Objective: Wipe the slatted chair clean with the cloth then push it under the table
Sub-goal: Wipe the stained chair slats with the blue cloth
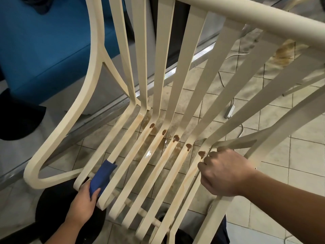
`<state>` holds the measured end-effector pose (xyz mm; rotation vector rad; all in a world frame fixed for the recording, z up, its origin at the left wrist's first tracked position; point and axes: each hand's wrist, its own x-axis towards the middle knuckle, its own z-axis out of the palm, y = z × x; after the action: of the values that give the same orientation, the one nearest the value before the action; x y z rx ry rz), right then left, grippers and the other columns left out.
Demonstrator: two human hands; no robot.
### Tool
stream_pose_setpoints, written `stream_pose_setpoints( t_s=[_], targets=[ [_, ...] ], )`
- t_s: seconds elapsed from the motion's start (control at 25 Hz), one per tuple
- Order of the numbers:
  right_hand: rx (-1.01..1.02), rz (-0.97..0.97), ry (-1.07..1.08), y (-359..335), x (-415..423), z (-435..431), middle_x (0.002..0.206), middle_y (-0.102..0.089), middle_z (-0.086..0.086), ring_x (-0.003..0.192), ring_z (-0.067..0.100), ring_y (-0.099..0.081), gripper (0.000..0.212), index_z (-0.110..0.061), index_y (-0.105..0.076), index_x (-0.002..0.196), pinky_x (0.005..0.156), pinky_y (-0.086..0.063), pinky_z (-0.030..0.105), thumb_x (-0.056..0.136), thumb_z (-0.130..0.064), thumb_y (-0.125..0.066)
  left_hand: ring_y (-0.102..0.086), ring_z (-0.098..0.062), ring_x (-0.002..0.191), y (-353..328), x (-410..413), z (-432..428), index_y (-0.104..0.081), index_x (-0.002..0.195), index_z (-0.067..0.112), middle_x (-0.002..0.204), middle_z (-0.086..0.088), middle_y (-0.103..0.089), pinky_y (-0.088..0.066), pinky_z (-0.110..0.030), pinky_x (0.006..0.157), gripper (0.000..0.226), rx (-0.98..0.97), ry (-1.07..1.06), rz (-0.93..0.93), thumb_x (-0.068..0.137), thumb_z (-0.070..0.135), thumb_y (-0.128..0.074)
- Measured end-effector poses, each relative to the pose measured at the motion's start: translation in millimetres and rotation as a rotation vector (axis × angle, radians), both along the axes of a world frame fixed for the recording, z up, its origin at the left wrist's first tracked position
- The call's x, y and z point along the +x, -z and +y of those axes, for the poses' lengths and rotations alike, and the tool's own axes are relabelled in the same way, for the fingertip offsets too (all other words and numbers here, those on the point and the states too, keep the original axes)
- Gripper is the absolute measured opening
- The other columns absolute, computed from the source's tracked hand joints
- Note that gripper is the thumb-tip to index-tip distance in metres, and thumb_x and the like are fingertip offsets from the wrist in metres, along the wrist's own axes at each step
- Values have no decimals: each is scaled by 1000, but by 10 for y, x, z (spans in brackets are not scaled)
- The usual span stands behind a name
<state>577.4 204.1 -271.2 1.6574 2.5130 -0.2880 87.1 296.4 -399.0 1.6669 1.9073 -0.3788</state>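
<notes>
Slatted chair (pixel 182 76) stands on the tiled floor (pixel 281 155) directly below us, seat towards us and backrest away. No bench can be identified from this view.

Hand state:
- The left hand (pixel 82 203) has its fingers curled round the folded blue cloth (pixel 102 175) and presses it onto a seat slat near the left front edge.
- The right hand (pixel 226 173) lies on the right side of the seat with its fingers bent over the outer slat, which we judge to be a steadying grip.

Soiling: brown drops (pixel 176 138) sit in the crease where the seat slats meet the backrest. Orange-brown streaks run along several slats. A wet puddle (pixel 149 152) lies on the tiles beneath.

We judge that most of the wiping is still to be done.

Hazards from here:
- Long strokes through the drops may smear them down the slats instead of lifting them.
- Liquid pushed to a slat edge can fall through the gaps and enlarge the puddle.
- One small cloth may saturate and redeposit dirt.
- Wet tiles may let the chair legs, or our feet, slide under pressure.
- A white cable (pixel 221 76) on the floor behind could snag a leg during the push.
</notes>
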Motion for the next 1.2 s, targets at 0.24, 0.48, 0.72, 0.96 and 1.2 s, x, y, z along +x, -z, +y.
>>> stream_pose_setpoints(
  t_s=[0.24,0.48,0.72,0.96,1.2],
  targets=[
    [6,2,-7,8,8,-9,45,-44,4,38,29,-44,29,-15,-43,56,48,-47,34,81,-29,-47,-65,-21,98,-9,108,33,-52,130,13,106,-2,-63,-56,-45,87,34,3,-20,-12,103,34,-54],
    [15,-6,-8,-2,3,-7,45,-45,4,37,28,-44,28,-16,-43,56,48,-38,31,80,-30,-45,-65,-22,101,-79,330,232,-49,125,19,104,-1,-65,-51,-42,90,29,-42,45,-9,104,39,-51],
    [14,-19,-7,-16,3,-7,44,-44,3,36,27,-43,29,-16,-44,55,50,-29,30,81,-30,-45,-61,-20,85,13,1117,821,-47,127,16,96,-4,-63,-45,-36,77,30,1,242,-79,107,38,-46],
    [17,-1,-12,-33,6,-4,45,-45,2,39,26,-42,27,-17,-46,55,48,-39,30,79,-30,-48,-61,-32,112,96,2187,1503,-46,137,8,123,-17,-62,-44,-37,90,38,-63,362,-1,110,34,-41],
    [15,-8,-6,-38,12,-11,45,-45,3,40,27,-44,27,-16,-47,55,45,-42,31,78,-30,-51,-62,-30,102,303,2171,1476,-49,131,15,112,-11,-62,-50,-43,89,34,36,251,-94,107,38,-46]
  ],
)
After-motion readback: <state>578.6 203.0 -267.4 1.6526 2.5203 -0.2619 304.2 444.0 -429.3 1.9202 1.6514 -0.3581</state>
